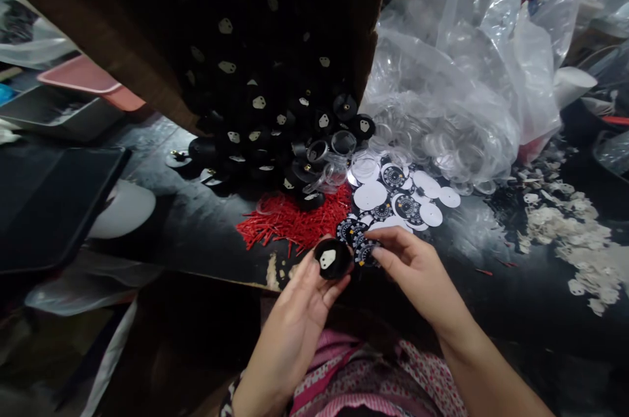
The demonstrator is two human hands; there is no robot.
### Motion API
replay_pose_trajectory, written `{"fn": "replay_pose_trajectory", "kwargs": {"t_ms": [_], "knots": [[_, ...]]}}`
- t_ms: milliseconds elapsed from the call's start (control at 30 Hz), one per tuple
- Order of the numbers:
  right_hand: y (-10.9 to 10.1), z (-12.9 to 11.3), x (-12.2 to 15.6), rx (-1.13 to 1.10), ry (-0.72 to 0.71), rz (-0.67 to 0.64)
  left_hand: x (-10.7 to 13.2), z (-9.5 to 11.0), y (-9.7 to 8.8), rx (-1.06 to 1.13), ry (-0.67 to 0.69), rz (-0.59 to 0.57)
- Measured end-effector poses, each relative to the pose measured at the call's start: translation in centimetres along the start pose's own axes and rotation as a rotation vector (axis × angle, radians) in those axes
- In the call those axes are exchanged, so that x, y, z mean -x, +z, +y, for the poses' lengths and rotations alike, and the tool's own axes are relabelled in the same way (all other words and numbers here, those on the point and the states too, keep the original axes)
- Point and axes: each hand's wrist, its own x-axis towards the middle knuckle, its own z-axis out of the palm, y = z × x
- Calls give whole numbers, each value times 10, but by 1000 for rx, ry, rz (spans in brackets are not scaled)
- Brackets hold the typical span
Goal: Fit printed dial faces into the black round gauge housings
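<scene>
Evidently midway through a piece, a person sits at a dark tabletop point(196, 237), left hand point(302, 302) wrapped around a black round piece point(339, 266) near the tabletop's near edge. A pale plate point(327, 259) lies on its upturned face; no dial, red sliver or clear cover shows there. The right hand point(417, 266), just beside it, bends thumb and fingers onto a printed dial point(365, 253) at the near side of the heap; whether it is gripped firmly cannot be told.

Farther off, a tilted carton point(122, 43) spills black round parts point(345, 106), several bearing similar plates, so that much appears done on those. Much else looks unused: red slivers point(295, 220) heaped at centre, dials and white discs point(370, 195) loose to their right, clear covers point(457, 148) piled beyond them by a plastic bag point(452, 56), and loose pale plates point(560, 233) scattered at far right. Judging by those heaps, plenty is left, though the dark carton hides how many parts it holds.
</scene>
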Motion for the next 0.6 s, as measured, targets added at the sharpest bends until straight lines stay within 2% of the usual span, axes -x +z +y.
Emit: {"fn": "replay_pose_trajectory", "kwargs": {"t_ms": [100,267,400,500,600], "knots": [[9,-5,3,172,-90,94,3,-5,5,-20,-34,2],[27,-5,5,306,-193,122,6,-12,7,-68,-11,34],[28,0,3,185,-61,45,4,-15,-1,-141,11,-6],[25,1,1,66,21,49,3,-16,-7,-165,10,-40],[20,0,-1,156,38,31,1,-16,-12,-237,48,-72]]}}
